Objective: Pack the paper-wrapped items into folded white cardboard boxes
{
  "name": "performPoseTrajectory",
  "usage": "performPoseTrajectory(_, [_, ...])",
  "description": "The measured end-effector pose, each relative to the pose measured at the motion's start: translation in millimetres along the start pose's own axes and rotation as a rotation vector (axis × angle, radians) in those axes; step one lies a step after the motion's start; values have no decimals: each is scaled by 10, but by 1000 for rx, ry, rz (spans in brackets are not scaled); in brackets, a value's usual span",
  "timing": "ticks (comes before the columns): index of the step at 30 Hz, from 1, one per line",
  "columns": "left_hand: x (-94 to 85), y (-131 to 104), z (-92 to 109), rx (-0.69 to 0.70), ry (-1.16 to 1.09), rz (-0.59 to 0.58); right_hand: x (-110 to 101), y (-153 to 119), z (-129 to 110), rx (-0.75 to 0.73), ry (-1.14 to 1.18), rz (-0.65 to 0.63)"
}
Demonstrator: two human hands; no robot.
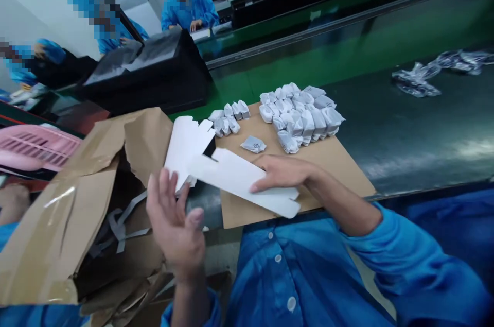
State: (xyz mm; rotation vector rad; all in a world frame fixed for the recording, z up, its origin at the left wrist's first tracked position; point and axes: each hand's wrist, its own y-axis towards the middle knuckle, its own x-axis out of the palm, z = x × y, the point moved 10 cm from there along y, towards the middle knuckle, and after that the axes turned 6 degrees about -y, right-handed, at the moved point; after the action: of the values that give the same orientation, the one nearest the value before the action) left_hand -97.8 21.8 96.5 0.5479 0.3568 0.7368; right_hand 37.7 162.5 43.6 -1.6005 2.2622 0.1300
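My right hand (283,172) grips a flat white cardboard piece (231,175) with notched ends, thumb on top, tilted above a brown cardboard sheet (239,208). Left of it, my left hand (175,224) is raised with its fingers apart and nothing in the palm. Just beyond those fingers lie more white cardboard pieces (184,144), partly covered by the held one. On the brown sheet sit a large cluster of small white-wrapped packets (301,116), a smaller group of packets (229,118) and a single packet (253,144) by itself.
An open brown carton (65,219) with paper strips inside stands at my left, beside a pink basket (38,147). A black bin (154,74) rests on the green conveyor (247,80). Clear plastic bags (417,80) lie far right. Co-workers in blue sit across.
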Motion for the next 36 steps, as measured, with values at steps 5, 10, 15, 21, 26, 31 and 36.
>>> performPoseTrajectory(5, [460,-14,-678,-553,-82,-328,45,-548,-16,30,-653,28])
performPoseTrajectory(10, [789,-230,-875,-765,-282,-389,127,-820,-173,-38,-1250,501])
performPoseTrajectory(15, [985,-271,-739,-666,-140,-840,284,-931,-164,-259,-1313,434])
performPoseTrajectory(21, [1018,-224,-654,-470,-79,-800,233,-985,-195,-283,-1306,488])
performPoseTrajectory(26, [1063,-183,-682,-428,17,-742,312,-992,-204,-218,-1428,511])
performPoseTrajectory(31, [968,-30,-707,-499,-1,-707,220,-1050,-244,-196,-1440,587])
performPoseTrajectory(36, [645,-30,-246,-228,-266,-182,-190,-1180,-168,24,-1287,1050])
